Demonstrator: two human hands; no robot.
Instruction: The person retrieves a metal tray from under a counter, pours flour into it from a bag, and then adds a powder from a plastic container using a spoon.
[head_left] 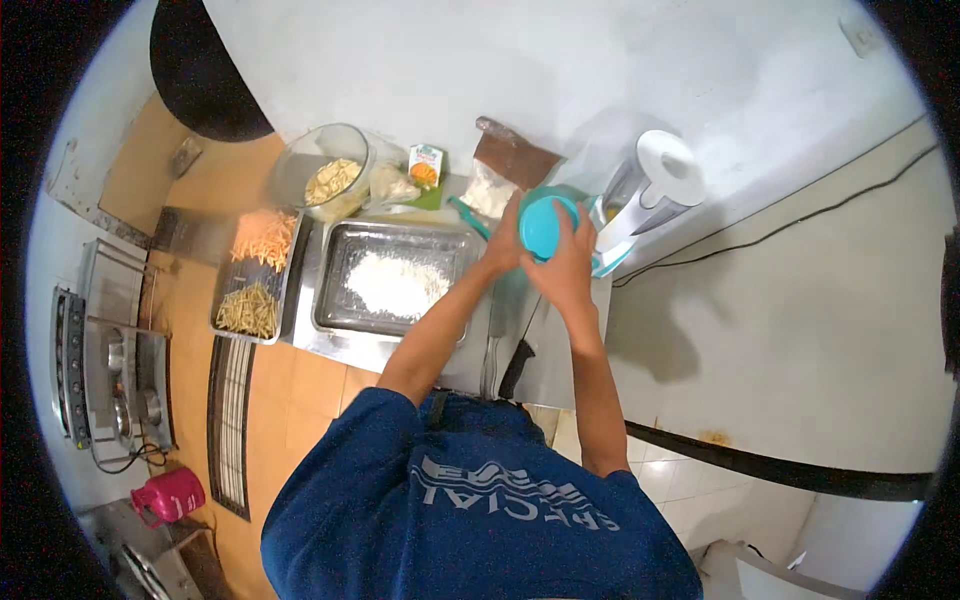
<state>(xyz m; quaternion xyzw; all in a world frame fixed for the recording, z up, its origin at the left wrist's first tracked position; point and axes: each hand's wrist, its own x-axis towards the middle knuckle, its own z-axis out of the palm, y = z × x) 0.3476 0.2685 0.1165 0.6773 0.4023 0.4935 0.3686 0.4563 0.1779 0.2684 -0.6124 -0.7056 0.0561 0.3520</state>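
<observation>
Both my hands are closed around a round turquoise lidded container (541,228) at the back of the steel worktop. My left hand (504,245) grips its left side, while my right hand (566,265) has its fingers over the lid's right edge. Whether the lid is loose cannot be told. Left of my left forearm lies a rectangular metal tray (325,300) with white powder spread in it. Behind the container are a clear bag of white powder (488,192) and a brown packet (515,158). A turquoise handle (467,216) shows beside my left hand.
At left, another tray (283,325) holds orange and yellowish strips. Behind it stands a glass bowl (290,165) of pale pieces, near a small box (425,165). A white-topped jug (670,170) stands at right. A black-handled knife (516,370) lies by the front edge.
</observation>
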